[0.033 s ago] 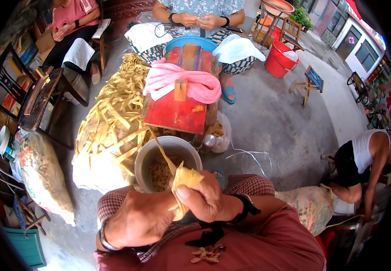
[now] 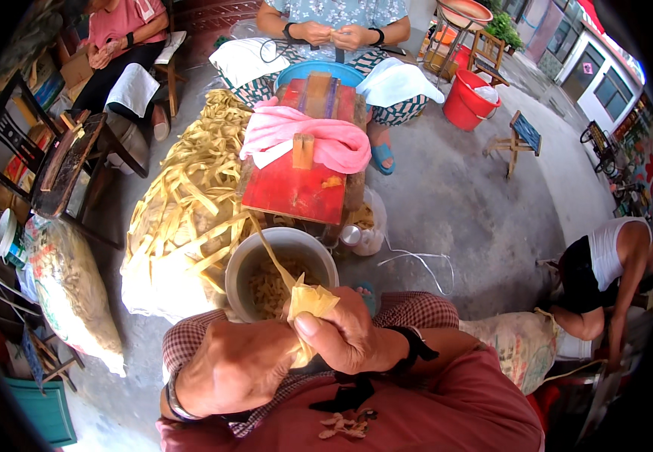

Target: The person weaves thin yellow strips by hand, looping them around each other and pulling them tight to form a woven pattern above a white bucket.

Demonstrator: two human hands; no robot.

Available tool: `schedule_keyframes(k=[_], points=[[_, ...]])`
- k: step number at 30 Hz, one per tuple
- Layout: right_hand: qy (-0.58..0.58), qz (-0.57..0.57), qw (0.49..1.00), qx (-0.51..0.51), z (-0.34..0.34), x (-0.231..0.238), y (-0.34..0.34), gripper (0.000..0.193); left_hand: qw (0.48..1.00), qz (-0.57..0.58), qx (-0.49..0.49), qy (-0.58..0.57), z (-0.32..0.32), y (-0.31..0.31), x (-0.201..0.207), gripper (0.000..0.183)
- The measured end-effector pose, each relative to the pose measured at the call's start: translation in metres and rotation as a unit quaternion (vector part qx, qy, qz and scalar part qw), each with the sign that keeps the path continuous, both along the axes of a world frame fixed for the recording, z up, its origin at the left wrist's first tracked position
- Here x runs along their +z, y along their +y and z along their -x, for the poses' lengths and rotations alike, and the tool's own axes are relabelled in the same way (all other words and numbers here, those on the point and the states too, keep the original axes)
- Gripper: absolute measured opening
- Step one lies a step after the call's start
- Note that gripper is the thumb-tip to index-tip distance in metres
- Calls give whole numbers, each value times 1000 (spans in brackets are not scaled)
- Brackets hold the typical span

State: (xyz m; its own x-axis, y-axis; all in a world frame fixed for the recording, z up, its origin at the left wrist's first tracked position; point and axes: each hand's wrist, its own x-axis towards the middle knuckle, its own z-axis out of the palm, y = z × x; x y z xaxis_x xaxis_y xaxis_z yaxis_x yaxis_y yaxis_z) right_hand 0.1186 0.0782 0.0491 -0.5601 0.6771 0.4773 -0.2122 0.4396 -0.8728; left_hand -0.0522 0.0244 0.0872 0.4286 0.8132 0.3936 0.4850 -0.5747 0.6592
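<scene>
In front of my lap, my right hand (image 2: 347,339) pinches a bunched, folded piece of flat yellow strip (image 2: 313,301) between thumb and fingers. My left hand (image 2: 237,364) is curled closed against its left side, its fingertips mostly hidden. From the bunch, a narrow tail (image 2: 275,260) of strip runs up over a whitish bucket (image 2: 230,277) toward a large heap of yellow strips (image 2: 191,177). Small yellowish pieces (image 2: 270,290) lie inside that bucket, just beyond my hands.
Ahead stands a red board (image 2: 289,188) with a pink towel (image 2: 304,135) across it. One person (image 2: 334,34) sits behind it, another (image 2: 126,34) far left; a third (image 2: 605,256) bends at right. Sacks (image 2: 74,290) stand left and right; a red bucket (image 2: 466,105) is farther right.
The thumb and the bunched strip have shifted very slightly; both hands keep their hold. Otherwise nothing visibly differs.
</scene>
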Motion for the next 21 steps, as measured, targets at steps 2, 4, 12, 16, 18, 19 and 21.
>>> schedule_keyframes(k=[2,4,12,16,18,19,21], points=[[-41,89,995,-13,-1,2,2,14,990,-115,73,38,-3,2,-10,23],[-97,161,982,-8,-1,-7,13,17,962,-216,130,104,-4,8,-22,29],[-181,268,931,169,-20,-60,53,30,993,-99,60,31,-9,43,-75,18],[-186,226,945,144,-27,-59,56,35,992,26,107,-66,-6,45,-96,21],[-151,195,961,123,-25,-56,52,31,969,100,133,-181,1,47,-110,19],[-135,184,966,124,-25,-55,52,30,937,169,126,-279,2,47,-108,19],[-99,216,961,138,-25,-50,47,31,902,230,102,-351,-6,46,-98,19]])
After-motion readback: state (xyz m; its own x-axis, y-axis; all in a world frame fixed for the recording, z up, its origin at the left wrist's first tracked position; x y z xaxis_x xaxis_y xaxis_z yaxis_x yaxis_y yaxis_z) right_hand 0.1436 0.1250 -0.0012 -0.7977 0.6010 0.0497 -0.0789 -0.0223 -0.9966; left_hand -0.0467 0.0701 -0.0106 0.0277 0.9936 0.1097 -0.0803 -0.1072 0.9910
